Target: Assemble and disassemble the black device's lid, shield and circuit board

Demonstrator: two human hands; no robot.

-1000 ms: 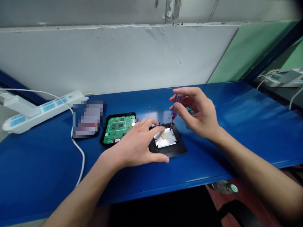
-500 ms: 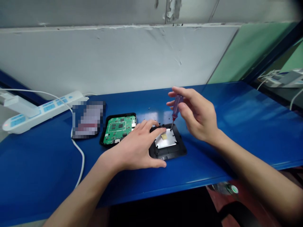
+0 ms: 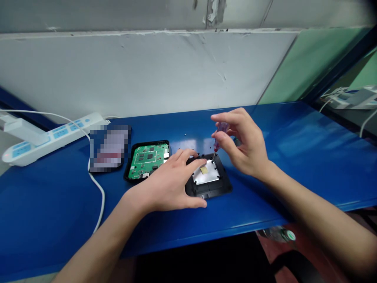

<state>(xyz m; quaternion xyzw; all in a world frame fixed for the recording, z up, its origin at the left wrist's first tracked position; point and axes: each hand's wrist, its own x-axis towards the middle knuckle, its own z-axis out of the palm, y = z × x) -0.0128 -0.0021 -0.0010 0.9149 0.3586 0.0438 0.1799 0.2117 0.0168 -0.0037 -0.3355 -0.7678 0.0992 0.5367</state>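
My right hand (image 3: 246, 143) is closed around a small screwdriver (image 3: 220, 133) with a translucent purple handle. Its tip meets a corner of the silver metal plate (image 3: 207, 177) inside a black plastic cover (image 3: 225, 188). A small yellowish pad (image 3: 204, 170) sits on the plate. Spread over the left part of the cover, my left hand (image 3: 172, 182) has its index finger against the plate and its thumb by the near edge; it hides that side. Left of it, a green circuit board (image 3: 144, 158) lies in a black housing (image 3: 129, 175), partly behind my hand.
A pixelated dark-edged object (image 3: 110, 149) lies left of the housing. Behind it is a white power strip (image 3: 61, 135) with a plug, and a white cable (image 3: 101, 196) runs forward. Tiny dark bits lie beyond the cover. A bottle (image 3: 278, 234) shows below the blue table's (image 3: 309, 165) front edge.
The fingers of my right hand have shifted around the screwdriver handle, and more of the handle is now covered. The tip stays at the same corner. My left hand and the cover have not visibly moved.
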